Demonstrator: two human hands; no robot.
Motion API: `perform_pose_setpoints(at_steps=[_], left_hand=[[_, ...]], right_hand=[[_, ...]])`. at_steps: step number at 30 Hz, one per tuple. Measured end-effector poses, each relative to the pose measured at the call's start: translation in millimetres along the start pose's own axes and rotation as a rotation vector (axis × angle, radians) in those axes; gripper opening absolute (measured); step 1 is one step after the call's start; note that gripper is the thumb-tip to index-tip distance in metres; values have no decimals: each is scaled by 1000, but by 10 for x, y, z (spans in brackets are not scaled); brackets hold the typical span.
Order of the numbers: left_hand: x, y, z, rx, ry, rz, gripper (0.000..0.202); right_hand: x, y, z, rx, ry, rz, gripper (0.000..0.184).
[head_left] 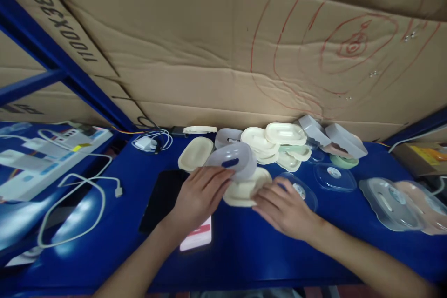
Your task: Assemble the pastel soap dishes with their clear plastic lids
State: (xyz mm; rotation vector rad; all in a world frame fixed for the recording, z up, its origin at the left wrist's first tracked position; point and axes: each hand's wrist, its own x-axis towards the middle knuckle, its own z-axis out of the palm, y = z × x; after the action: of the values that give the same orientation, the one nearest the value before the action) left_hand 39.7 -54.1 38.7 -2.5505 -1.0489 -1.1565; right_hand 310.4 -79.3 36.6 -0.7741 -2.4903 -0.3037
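Observation:
My left hand (202, 191) has its fingers closed on the near edge of a translucent pale plastic dish (240, 156) with a dark oval slot in its bottom. The dish is tilted above the table. My right hand (284, 205) grips the right side of a shallow cream tray (240, 193), just below and in front of the dish. A clear lid (307, 193) with a round sticker lies partly behind my right hand. Left of the dish is another cream tray (196, 153). More cream trays (260, 142) are piled loosely behind, beside a greyish dish (226, 137).
Grey containers (344, 138) and a clear lid (335, 177) sit right of the pile. Lidded boxes (391, 205) lie far right. A black tablet-like slab (162, 200) and a lit phone (197, 237) are near my left arm. Power strips and white cables (101, 191) occupy the left; cardboard (195, 46) stands behind.

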Motion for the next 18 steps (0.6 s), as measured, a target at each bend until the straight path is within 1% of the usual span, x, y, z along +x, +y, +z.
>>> perform_pose_setpoints(at_steps=[1,3,6,8,10,11,13,15,16,18], left_hand=[[-6,71,27,-13,-44,20,18],[-28,206,92,-37,-113,38,15],[-80,353,177,-67,-189,73,15],[-118,413,210,-80,-260,112,15],[-148,459,229,-97,-333,150,16],[-158,479,236,-102,-363,165,17],[-166,507,251,-103,-395,184,19],[-161,509,258,-101,-412,195,20],[-154,497,253,-103,-422,200,20],[-137,446,223,-104,-455,215,21]], right_hand=[[-110,-56,19,24,1,-13,14],[-277,-93,79,49,-18,-21,13],[-412,-22,115,83,-31,-45,16],[-453,56,59,111,18,-61,16],[-469,129,-34,114,74,-28,16],[-470,160,-78,106,78,0,20],[-463,200,-127,92,22,37,31],[-450,204,-108,92,-68,36,40],[-444,193,-76,99,-108,30,40],[-437,153,11,121,-147,14,35]])
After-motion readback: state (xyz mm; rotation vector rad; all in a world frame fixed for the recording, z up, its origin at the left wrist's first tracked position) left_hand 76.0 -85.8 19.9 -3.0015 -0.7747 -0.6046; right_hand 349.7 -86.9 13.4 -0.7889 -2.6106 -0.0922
